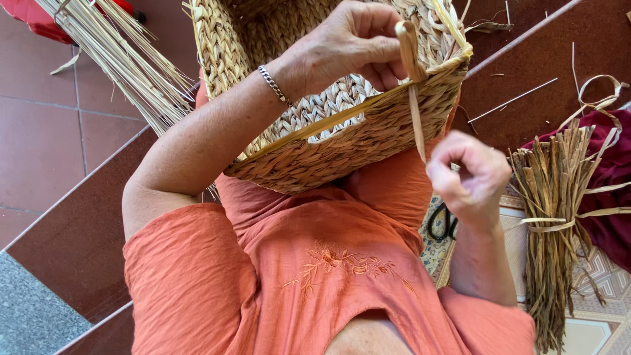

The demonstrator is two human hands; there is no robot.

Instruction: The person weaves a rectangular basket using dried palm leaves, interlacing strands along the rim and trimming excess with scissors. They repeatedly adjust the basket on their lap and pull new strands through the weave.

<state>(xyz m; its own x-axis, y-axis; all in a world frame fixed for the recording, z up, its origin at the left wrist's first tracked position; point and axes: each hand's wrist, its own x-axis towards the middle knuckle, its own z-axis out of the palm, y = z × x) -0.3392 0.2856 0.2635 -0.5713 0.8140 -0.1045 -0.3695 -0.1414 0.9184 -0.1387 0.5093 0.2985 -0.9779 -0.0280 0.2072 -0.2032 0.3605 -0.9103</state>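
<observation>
A woven straw basket (315, 141) rests tilted on my lap, its rim edged with a smooth yellow band. My left hand (348, 46), a chain bracelet on its wrist, reaches over the basket and pinches a flat reed strip (415, 112) where it loops over the rim. The strip hangs down the outside of the basket. My right hand (470, 174) hovers just right of the strip's lower end, fingers curled in. I cannot tell whether they touch the strip.
A bundle of dried reed strips (555, 217) lies at my right beside dark red cloth (611, 197). Black-handled scissors (444, 223) sit on a patterned mat below my right hand. A sheaf of pale straw stalks (121, 59) lies at upper left. Loose stalks litter the brown steps (519, 72).
</observation>
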